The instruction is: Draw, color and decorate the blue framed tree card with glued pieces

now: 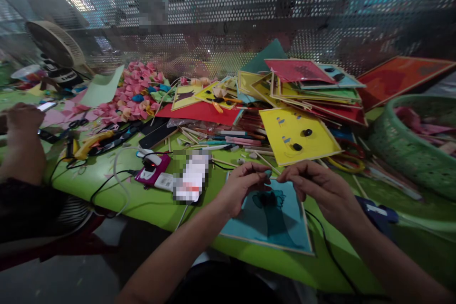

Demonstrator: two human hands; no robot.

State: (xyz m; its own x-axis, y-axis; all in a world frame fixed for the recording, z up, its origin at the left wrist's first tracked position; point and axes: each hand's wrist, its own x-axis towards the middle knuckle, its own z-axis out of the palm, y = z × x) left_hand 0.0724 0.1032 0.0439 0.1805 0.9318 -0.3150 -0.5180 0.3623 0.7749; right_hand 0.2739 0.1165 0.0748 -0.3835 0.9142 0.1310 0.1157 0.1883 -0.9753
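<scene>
My left hand is closed in a pinch on a small teal piece, perhaps paper or clay. Beside it, my right hand has its thumb and fingertips drawn together; what they hold, if anything, is too small to make out. The two sets of fingertips nearly meet above a blue panel edged with thin wooden strips. On that panel is a darker teal trunk-like shape with a wavy-edged top and dark spots. A yellow panel with black oval pieces lies just beyond my hands.
Framed coloured panels are piled behind. A green basket stands right, near a blue-handled tool. Left are a phone, a purple power strip, cords, a yellow glue gun, pink paper pieces and another person's arm.
</scene>
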